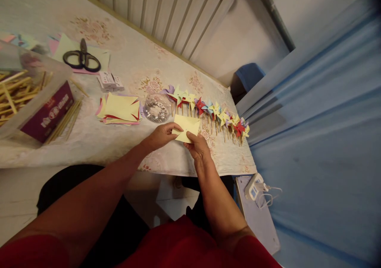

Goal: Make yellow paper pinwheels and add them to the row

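Yellow paper piece: roughly square, pale yellow, flat, with slits running in from its corners; a small mark is visible near the centre. Location: above the table, near its front edge, toward the right corner. Left hand: grasping the paper's left side between thumb and fingers. Right hand: grasping its lower edge, thumb on the top face. Finished pinwheels lie in a row just beyond, extending toward the table's right edge.
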Demonstrator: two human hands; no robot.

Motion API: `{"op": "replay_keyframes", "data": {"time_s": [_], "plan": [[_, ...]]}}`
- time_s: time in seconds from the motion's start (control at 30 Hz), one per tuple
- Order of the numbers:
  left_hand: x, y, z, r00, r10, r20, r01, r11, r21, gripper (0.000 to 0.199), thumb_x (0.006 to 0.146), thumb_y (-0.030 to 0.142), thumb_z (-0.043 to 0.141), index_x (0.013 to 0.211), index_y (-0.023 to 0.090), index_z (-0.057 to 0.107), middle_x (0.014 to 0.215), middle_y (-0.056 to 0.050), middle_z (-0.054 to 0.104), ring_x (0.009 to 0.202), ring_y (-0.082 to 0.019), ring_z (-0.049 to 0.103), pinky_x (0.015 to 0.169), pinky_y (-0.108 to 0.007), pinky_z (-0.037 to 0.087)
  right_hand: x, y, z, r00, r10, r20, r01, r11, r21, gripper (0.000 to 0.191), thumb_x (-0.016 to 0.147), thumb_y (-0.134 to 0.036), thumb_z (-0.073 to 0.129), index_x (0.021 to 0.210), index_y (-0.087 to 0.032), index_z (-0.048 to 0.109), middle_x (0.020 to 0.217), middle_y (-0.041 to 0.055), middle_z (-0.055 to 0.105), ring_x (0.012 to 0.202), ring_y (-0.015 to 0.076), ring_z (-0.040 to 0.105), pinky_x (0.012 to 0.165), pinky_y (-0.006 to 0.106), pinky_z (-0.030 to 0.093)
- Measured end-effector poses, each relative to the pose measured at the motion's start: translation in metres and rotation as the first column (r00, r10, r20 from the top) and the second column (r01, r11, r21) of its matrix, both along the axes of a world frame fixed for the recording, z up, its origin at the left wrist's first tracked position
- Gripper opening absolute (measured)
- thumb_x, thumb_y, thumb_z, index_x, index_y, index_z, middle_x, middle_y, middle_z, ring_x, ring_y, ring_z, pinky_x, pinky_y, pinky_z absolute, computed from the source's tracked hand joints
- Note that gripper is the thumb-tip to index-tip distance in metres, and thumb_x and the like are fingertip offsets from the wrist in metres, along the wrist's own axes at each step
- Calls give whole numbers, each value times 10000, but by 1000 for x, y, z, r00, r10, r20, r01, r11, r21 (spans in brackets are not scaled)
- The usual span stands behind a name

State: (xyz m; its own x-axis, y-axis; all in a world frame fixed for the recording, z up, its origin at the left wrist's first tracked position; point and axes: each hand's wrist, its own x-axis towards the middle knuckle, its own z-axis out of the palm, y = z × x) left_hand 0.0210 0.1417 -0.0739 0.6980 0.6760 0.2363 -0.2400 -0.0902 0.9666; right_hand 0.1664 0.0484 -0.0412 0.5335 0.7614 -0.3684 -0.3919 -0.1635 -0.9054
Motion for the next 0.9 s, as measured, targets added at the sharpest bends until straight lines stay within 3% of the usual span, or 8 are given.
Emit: {"op": "replay_keyframes", "data": {"time_s": [0.17,0.3,0.5,0.7,0.9], "plan": [[0,1,0,999,23,-42,-18,992,126,113,730,233,632,816,192,694,856,-10,636,786,-148,563,687,-268,429,-4,1,0,1000,21,15,-21,1000,20,306,670,-198,799,957,-170,697,765,-14,743,571,113,637,446,171,509],[1,2,1,997,66,-50,-58,988,142,103,749,292,684,753,190,677,807,-2,606,753,-143,533,695,-276,420,-6,0,-1,996,29,82,-30,999,13,334,659,-222,816,967,-179,695,776,-13,750,586,120,651,520,204,545],[1,4,0,988,148,-36,-140,977,160,118,754,303,684,720,191,666,821,-4,581,816,-164,553,831,-324,444,-9,0,-2,984,72,165,-73,997,-3,277,666,-272,813,893,-178,685,765,0,754,608,136,671,595,245,555],[1,2,-2,988,140,-59,-131,982,132,162,756,340,667,702,194,625,776,6,591,764,-157,536,778,-307,442,-11,2,-5,969,93,227,-102,994,29,274,634,-311,819,818,-179,663,712,3,734,649,171,702,599,259,540],[-1,2,0,976,187,-113,-161,966,203,174,768,350,619,689,196,599,753,2,579,768,-166,540,797,-321,445,-14,4,-12,963,127,237,-140,989,40,271,639,-319,805,829,-176,676,697,6,736,678,184,711,604,260,549]]}}
